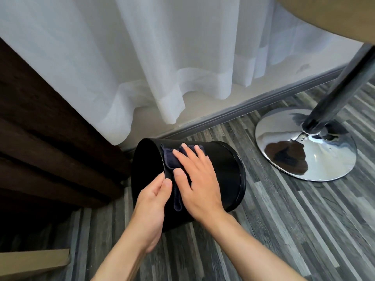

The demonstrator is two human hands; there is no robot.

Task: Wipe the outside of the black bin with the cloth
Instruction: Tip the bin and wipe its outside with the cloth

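Note:
A round black bin is tipped on its side above the floor, its open mouth facing left and its base to the right. My left hand grips the rim at the near side of the mouth, thumb outside. A dark navy cloth lies folded over the bin's outer wall just behind the rim, one end hanging down. My right hand presses flat on the cloth with fingers spread, covering most of it.
A chrome pedestal base and pole of a table stand right of the bin. White sheer curtains hang behind, above a grey skirting board. Dark brown drapes fill the left. The floor is grey striped planks. A cardboard piece lies lower left.

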